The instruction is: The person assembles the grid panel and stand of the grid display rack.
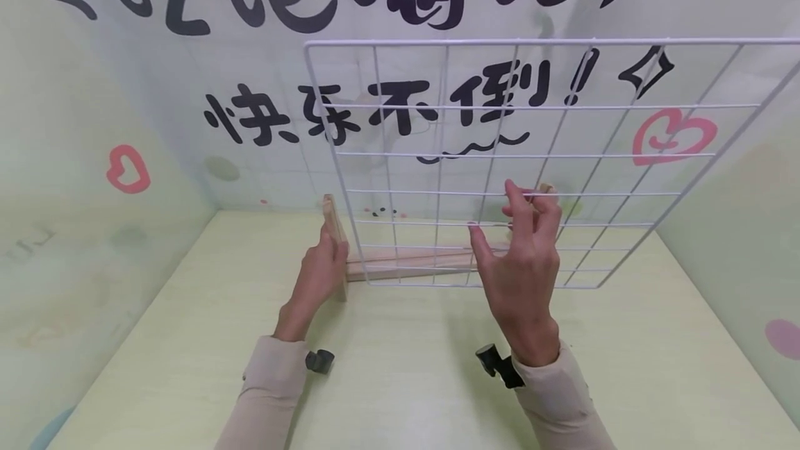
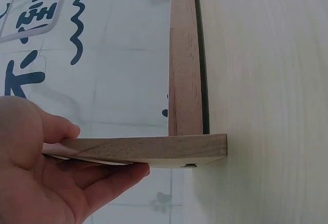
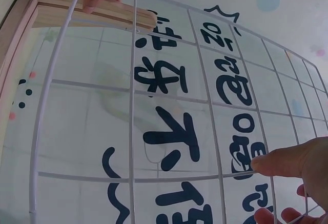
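Observation:
My left hand point(image 1: 317, 271) grips a flat wooden upright point(image 1: 335, 219) at the left end of a low wooden stand, thumb on one face and fingers on the other. A pinkish wooden rail point(image 2: 185, 70) meets this upright at a right angle, with a screw head point(image 2: 189, 165) on its outer face. My right hand point(image 1: 523, 280) holds a white wire grid panel point(image 1: 475, 155), its thumb point(image 3: 277, 161) on the near side and fingers behind the wires. Tilted above the table, the grid has its lower edge in front of the rail. A wooden tip point(image 1: 547, 188) shows behind the right fingers.
A pale wood-grain table point(image 1: 400, 367) lies beneath. Behind it stands a whitish wall point(image 1: 262, 179) with large black characters, and side walls with pink hearts point(image 1: 128, 169) rise left and right. Black camera mounts point(image 1: 320, 361) sit on both wrists.

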Motion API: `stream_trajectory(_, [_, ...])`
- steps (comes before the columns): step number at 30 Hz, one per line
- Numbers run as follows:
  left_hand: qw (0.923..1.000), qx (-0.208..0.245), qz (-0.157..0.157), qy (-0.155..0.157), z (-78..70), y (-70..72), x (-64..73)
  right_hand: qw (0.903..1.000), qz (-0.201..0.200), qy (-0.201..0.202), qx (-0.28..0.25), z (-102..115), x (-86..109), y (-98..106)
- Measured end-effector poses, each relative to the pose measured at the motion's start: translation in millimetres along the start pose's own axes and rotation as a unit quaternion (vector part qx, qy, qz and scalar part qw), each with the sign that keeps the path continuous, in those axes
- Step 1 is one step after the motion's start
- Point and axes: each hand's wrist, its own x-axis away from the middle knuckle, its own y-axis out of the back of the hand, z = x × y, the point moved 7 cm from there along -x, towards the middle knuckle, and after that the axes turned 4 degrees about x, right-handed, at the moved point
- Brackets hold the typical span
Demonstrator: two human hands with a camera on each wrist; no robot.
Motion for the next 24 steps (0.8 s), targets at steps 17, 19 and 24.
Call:
stream_trajectory(17, [0.9997, 0.013, 0.022, -0.006, -5.5, -15.8, 3.1, 0.9999, 0.005, 0.008, 0.009, 3.2, 5.1, -3.7])
stream_trajectory(19, [0.9996, 0.009, 0.020, -0.016, -8.6, -15.6, 2.7, 0.9999, 0.003, 0.008, 0.007, 2.8, 4.2, -3.5])
stream_trajectory(24, [0.9993, 0.002, 0.011, -0.036, -14.0, -14.9, 3.3, 0.9999, 0.002, 0.004, 0.013, 2.6, 4.6, -4.0])
